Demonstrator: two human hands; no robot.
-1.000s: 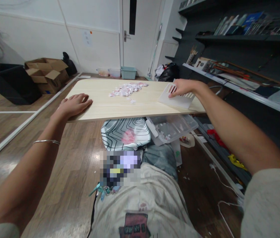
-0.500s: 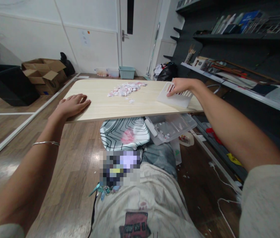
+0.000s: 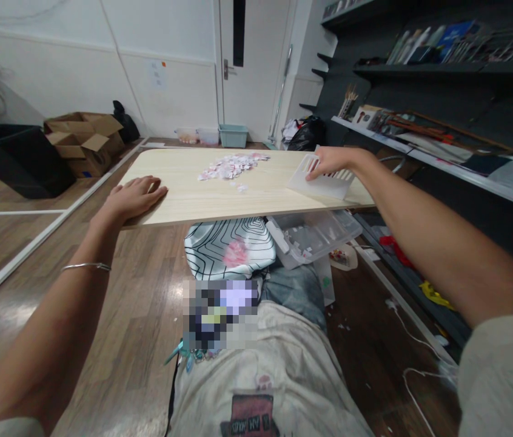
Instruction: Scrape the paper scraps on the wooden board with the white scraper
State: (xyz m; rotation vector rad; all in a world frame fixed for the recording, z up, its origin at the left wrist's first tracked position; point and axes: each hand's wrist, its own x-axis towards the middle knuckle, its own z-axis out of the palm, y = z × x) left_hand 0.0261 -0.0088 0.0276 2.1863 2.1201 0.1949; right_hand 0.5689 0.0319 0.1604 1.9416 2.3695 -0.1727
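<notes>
At the bench's (image 3: 202,200) right edge, a white slotted plastic piece (image 3: 320,181) is pinned flat under the right hand (image 3: 333,161), fingers spread. Pink paper scraps (image 3: 233,165) are heaped to its left. The left hand (image 3: 134,197) is pressed flat, well apart.

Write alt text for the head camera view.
A person's right hand rests on a white slotted plastic tray on a pale wooden tabletop, while the left hand lies flat near its left edge. A pile of small pink-and-white paper pieces sits between them.
</notes>
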